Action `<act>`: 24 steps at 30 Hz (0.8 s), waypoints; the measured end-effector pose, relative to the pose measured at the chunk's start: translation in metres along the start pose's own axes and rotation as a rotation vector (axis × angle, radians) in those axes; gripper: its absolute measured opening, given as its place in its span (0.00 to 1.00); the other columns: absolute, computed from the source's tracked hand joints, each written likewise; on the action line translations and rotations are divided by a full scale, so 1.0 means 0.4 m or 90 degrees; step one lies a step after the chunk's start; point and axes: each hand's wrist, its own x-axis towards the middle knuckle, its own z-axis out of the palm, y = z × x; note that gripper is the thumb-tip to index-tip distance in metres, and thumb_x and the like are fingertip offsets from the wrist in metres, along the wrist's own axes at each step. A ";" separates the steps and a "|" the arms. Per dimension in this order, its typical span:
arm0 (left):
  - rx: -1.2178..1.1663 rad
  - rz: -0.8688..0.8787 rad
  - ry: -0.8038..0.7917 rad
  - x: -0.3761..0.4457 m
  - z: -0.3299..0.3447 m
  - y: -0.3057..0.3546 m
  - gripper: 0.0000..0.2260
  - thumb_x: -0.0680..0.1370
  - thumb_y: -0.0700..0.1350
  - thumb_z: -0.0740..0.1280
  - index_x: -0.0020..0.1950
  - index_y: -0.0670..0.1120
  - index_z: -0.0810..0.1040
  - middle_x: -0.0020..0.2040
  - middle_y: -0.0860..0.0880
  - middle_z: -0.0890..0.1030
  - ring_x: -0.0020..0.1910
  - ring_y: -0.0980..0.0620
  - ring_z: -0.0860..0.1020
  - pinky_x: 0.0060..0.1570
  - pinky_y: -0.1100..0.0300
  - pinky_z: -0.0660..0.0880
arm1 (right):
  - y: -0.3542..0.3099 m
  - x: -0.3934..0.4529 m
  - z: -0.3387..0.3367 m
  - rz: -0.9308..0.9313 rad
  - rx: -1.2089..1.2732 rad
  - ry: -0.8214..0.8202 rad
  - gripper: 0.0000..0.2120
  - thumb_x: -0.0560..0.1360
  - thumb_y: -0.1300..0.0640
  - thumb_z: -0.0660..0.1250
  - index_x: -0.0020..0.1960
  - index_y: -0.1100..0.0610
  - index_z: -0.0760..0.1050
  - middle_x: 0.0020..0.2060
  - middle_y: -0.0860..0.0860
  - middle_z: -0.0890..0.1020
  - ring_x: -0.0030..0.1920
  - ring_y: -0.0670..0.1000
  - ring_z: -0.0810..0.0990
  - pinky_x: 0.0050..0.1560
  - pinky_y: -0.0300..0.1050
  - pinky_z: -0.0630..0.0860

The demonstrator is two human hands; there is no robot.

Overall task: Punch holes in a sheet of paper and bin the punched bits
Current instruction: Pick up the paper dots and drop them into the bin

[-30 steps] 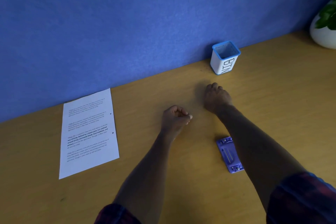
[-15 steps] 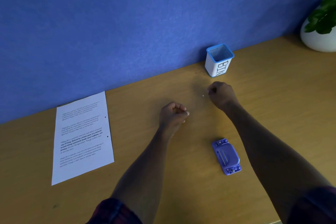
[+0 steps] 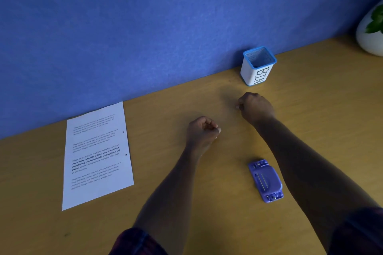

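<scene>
A printed white sheet of paper (image 3: 97, 155) lies flat at the left of the desk, with two punched holes along its right edge. A purple hole punch (image 3: 266, 180) lies on the desk under my right forearm. A white bin (image 3: 258, 72) with a blue rim and "BIN" written on it stands against the wall. My right hand (image 3: 257, 108) hovers just in front of the bin, fingertips pinched on a tiny white punched bit (image 3: 237, 107). My left hand (image 3: 202, 131) is curled into a loose fist mid-desk; nothing shows inside it.
A blue wall (image 3: 145, 27) runs along the back of the wooden desk (image 3: 207, 203). A white plant pot (image 3: 370, 41) with green leaves sits at the far right, beyond the bin.
My right hand lifted off the desk and pinched up the small white bit that lay just left of it. My left hand stayed curled in place.
</scene>
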 end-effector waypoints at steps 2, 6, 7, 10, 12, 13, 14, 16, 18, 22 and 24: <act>0.001 0.002 0.001 0.000 -0.002 -0.001 0.04 0.71 0.31 0.74 0.40 0.37 0.80 0.29 0.51 0.79 0.28 0.56 0.76 0.36 0.56 0.75 | -0.014 -0.004 0.001 -0.038 -0.073 0.005 0.10 0.78 0.60 0.65 0.57 0.58 0.80 0.53 0.56 0.80 0.52 0.58 0.81 0.48 0.50 0.79; -0.006 0.010 0.000 -0.003 -0.001 0.003 0.07 0.71 0.32 0.74 0.38 0.41 0.79 0.33 0.47 0.80 0.32 0.51 0.76 0.37 0.59 0.74 | -0.041 -0.021 0.010 -0.063 -0.172 -0.014 0.13 0.77 0.64 0.62 0.61 0.62 0.75 0.56 0.58 0.78 0.54 0.57 0.80 0.49 0.50 0.79; -0.006 0.009 0.002 -0.003 0.000 0.002 0.07 0.71 0.32 0.74 0.38 0.42 0.79 0.33 0.46 0.80 0.33 0.51 0.76 0.37 0.59 0.74 | -0.047 -0.023 0.013 -0.055 -0.179 -0.015 0.14 0.77 0.64 0.61 0.62 0.63 0.74 0.56 0.59 0.78 0.55 0.58 0.79 0.49 0.51 0.79; -0.004 0.004 0.004 -0.001 0.002 0.001 0.08 0.70 0.32 0.75 0.37 0.43 0.79 0.33 0.46 0.80 0.33 0.50 0.76 0.37 0.58 0.74 | -0.062 -0.024 0.025 -0.021 -0.191 -0.023 0.15 0.77 0.63 0.61 0.63 0.64 0.73 0.56 0.60 0.77 0.54 0.58 0.80 0.48 0.52 0.79; -0.006 0.007 0.005 0.000 0.002 -0.002 0.10 0.70 0.32 0.74 0.36 0.45 0.78 0.33 0.46 0.80 0.33 0.50 0.76 0.37 0.58 0.73 | -0.069 -0.023 0.031 0.002 -0.182 -0.029 0.15 0.78 0.62 0.59 0.63 0.64 0.72 0.55 0.60 0.77 0.54 0.59 0.80 0.48 0.52 0.79; -0.004 0.010 0.005 0.001 0.002 -0.004 0.10 0.69 0.32 0.74 0.35 0.46 0.78 0.32 0.46 0.80 0.32 0.50 0.76 0.37 0.58 0.73 | -0.072 -0.023 0.034 0.009 -0.175 -0.030 0.15 0.79 0.61 0.58 0.63 0.64 0.71 0.55 0.60 0.77 0.54 0.59 0.80 0.48 0.52 0.79; -0.001 0.012 0.004 0.002 0.001 -0.006 0.10 0.69 0.33 0.74 0.35 0.46 0.78 0.32 0.47 0.80 0.32 0.50 0.76 0.37 0.58 0.73 | -0.074 -0.023 0.036 0.013 -0.168 -0.030 0.14 0.79 0.61 0.57 0.63 0.64 0.71 0.55 0.60 0.77 0.54 0.59 0.80 0.48 0.52 0.79; 0.009 0.013 0.005 0.004 0.003 -0.010 0.10 0.69 0.34 0.75 0.35 0.47 0.79 0.31 0.48 0.80 0.32 0.51 0.76 0.37 0.58 0.73 | -0.078 -0.022 0.038 0.014 -0.169 -0.029 0.14 0.79 0.61 0.57 0.62 0.65 0.71 0.55 0.61 0.77 0.53 0.60 0.80 0.47 0.52 0.78; 0.016 0.010 0.007 0.004 0.004 -0.010 0.09 0.69 0.34 0.75 0.35 0.46 0.79 0.30 0.49 0.80 0.31 0.52 0.76 0.37 0.58 0.74 | -0.081 -0.018 0.040 0.018 -0.170 -0.034 0.15 0.79 0.59 0.57 0.63 0.65 0.70 0.55 0.61 0.77 0.52 0.60 0.80 0.47 0.52 0.78; 0.015 0.015 0.007 0.002 0.001 -0.008 0.09 0.69 0.34 0.75 0.36 0.46 0.79 0.31 0.49 0.80 0.32 0.52 0.76 0.36 0.59 0.74 | -0.075 -0.011 0.035 -0.003 -0.184 -0.057 0.18 0.79 0.57 0.56 0.65 0.65 0.69 0.56 0.61 0.76 0.54 0.59 0.78 0.51 0.52 0.78; 0.014 0.020 0.010 0.001 0.003 -0.010 0.09 0.69 0.34 0.75 0.35 0.46 0.79 0.31 0.49 0.80 0.32 0.52 0.76 0.36 0.59 0.74 | -0.066 -0.014 0.030 0.005 -0.140 -0.075 0.20 0.78 0.57 0.58 0.67 0.65 0.68 0.59 0.62 0.75 0.57 0.60 0.77 0.53 0.52 0.78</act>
